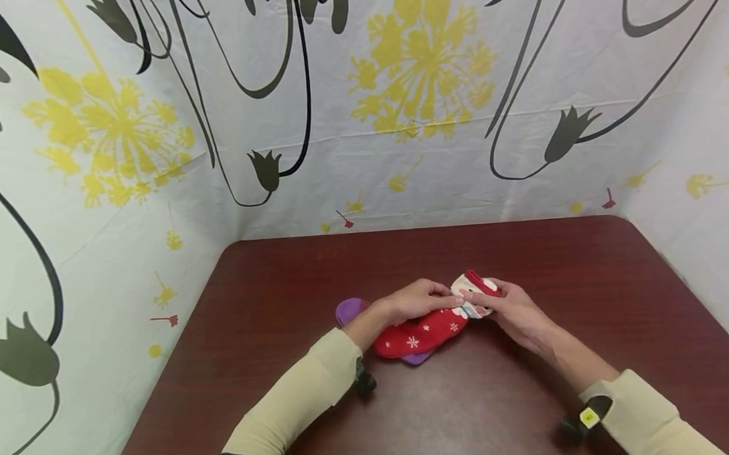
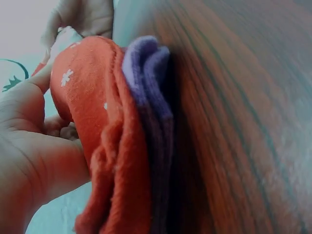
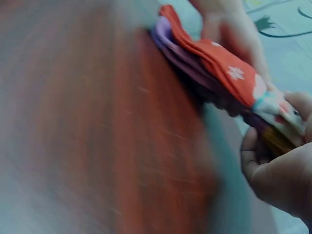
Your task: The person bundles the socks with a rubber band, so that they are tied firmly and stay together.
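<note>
A red sock [image 1: 417, 335] with white snowflakes and a white face-patterned cuff lies over purple socks [image 1: 351, 310] on the table. My left hand [image 1: 415, 300] grips the red sock near its cuff, its thumb beside the white band. In the left wrist view, the purple layers [image 2: 146, 73] sit against the red fabric [image 2: 87, 73]. At the cuff end, my right hand [image 1: 518, 313] pinches the white and red cuff, thumb on top. The right wrist view shows a purple and gold-brown layer [image 3: 275, 139] under the cuff, close to the right fingers.
The dark red-brown table [image 1: 263, 358] has rounded far corners. White cloth [image 1: 366, 187] with yellow and grey flower prints hangs behind it and at both sides. Each wrist carries a small black camera, the right one [image 1: 587, 419] with a yellow mark.
</note>
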Motion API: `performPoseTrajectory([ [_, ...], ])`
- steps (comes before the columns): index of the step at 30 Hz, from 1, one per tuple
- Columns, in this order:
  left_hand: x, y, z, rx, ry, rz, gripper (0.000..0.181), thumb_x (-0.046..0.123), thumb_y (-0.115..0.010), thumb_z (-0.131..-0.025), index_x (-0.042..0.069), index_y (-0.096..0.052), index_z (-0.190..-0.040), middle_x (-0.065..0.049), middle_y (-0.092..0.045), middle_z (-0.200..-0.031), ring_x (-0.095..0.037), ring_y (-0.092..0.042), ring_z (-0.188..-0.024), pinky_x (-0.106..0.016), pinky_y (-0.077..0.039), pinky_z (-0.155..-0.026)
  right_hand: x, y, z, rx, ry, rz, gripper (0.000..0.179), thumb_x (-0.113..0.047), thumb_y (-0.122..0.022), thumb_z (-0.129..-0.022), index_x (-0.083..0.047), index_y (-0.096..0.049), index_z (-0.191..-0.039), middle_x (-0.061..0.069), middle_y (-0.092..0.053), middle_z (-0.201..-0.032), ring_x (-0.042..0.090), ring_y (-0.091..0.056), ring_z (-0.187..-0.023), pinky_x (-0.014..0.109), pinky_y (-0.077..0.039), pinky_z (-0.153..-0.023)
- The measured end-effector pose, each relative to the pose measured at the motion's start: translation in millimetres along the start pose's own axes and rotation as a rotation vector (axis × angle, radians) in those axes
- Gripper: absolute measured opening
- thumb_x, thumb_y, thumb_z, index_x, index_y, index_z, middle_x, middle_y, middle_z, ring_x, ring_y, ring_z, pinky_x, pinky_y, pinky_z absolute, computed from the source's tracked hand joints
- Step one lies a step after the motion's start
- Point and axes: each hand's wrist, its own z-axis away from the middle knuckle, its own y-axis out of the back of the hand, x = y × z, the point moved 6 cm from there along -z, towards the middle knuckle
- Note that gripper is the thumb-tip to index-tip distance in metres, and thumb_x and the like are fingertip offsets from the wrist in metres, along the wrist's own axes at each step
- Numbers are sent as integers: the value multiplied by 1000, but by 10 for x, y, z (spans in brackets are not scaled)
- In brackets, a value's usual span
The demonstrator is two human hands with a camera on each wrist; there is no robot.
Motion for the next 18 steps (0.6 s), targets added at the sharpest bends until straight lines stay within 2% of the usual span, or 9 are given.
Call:
performPoseTrajectory([
  [6,75,-32,37,-69,-65,-166,50,53,-64,-102,13,-73,-130,8,-69,-111,-9,-59,-103,-26,-50,-86,-121,114,0,-145,-68,166,59,-24,-74,-102,11,-51,-145,9,-74,-116,19,-70,-101,30,-59,-91],
  [9,89,-39,52,-103,-64,-247,55,56,-64,-101,14,-70,-135,9,-66,-115,-7,-58,-106,-25,-50,-88,-159,156,11,-179,-89,237,58,-25,-74,-102,10,-56,-144,11,-77,-114,19,-71,-100,28,-58,-90],
  [13,86,-34,64,-145,-42,-309,65,58,-67,-97,14,-65,-144,9,-64,-118,-7,-57,-108,-26,-52,-87,-202,189,29,-151,-71,298,56,-27,-75,-102,8,-59,-142,10,-79,-107,17,-72,-94,27,-56,-88],
  [18,77,-12,91,-177,-19,-300,65,57,-71,-94,16,-66,-144,10,-66,-113,-7,-59,-106,-28,-55,-83,-239,189,73,-112,-30,340,53,-31,-72,-103,6,-60,-140,8,-79,-104,18,-72,-90,27,-55,-85],
])
